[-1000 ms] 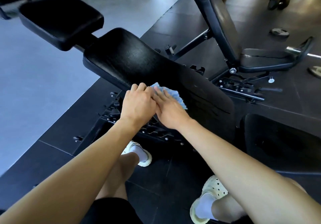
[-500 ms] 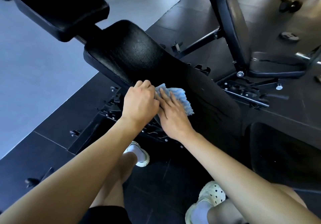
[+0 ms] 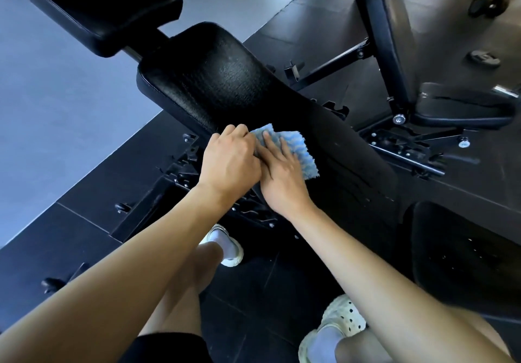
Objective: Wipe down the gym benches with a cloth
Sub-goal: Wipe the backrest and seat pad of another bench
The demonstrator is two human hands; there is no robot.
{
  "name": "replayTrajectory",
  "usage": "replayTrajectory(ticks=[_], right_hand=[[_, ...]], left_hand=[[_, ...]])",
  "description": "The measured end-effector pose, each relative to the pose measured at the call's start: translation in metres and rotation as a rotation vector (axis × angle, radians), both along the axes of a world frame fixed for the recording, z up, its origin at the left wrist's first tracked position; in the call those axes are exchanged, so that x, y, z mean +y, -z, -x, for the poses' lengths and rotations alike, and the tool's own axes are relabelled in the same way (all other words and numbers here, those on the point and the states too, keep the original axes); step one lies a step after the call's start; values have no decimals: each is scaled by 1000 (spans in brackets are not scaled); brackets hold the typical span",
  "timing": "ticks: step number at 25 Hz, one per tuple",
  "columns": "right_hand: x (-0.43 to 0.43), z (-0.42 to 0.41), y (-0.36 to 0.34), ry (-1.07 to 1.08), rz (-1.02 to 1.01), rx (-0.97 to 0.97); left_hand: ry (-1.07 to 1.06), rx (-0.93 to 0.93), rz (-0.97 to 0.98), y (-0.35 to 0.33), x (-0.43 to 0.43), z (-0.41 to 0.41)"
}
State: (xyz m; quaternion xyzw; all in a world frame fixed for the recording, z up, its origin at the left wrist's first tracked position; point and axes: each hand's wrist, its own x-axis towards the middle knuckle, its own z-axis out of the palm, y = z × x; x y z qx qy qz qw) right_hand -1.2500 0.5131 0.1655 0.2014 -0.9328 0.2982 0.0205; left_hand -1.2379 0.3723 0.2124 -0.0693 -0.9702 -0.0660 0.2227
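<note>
- Pressing flat on the blue-and-white cloth (image 3: 301, 151), the right hand (image 3: 282, 173) lies palm down with its fingers straight and spread, pointing toward 11 o'clock.
- The cloth lies on the long black bench pad (image 3: 225, 80), near the pad's left edge and about midway along it. Its fringed edge shows past the right hand's fingers at 3 o'clock.
- The left hand (image 3: 229, 162) sits just beside the right, touching it, at the cloth's 9 o'clock side. Its fingers are curled with the tips hidden, so I cannot tell whether they grip the cloth, the pad's edge, or nothing.
- The bench pad runs from 11 o'clock toward 4 o'clock, and its textured vinyl catches light at the far end.
- A shorter black pad (image 3: 98, 4) of the same bench lies beyond it at 10 o'clock, joined by a metal bar.
- A second bench stands at 1 o'clock, with its back pad (image 3: 386, 24) raised steeply and its seat (image 3: 462, 109) beside it at 2 o'clock.
- Another black pad (image 3: 465, 250) lies at 4 o'clock, close to the right forearm.
- Two small dark weights (image 3: 483, 58) rest on the black rubber floor (image 3: 310, 4) at 2 o'clock, well apart from the hands.
- Grey flooring (image 3: 56, 109) fills the 9 o'clock side.
- Below the arms, at 6 o'clock, are bare knees, white socks and cream perforated clogs (image 3: 342, 323).
</note>
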Motion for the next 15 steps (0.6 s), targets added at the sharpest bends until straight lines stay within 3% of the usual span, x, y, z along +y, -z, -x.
replayTrajectory(ticks=[4,8,10,15], right_hand=[[20,18,-4,-6,-44,51],[31,103,-9,168,-74,-123],[18,91,-14,222,-30,-158],[27,25,3,24,26,-48]], left_hand=[[12,26,60,5,1,-5],[-26,-8,102,-9,12,3],[-24,-34,111,-12,19,11],[-2,-50,127,-4,40,31]])
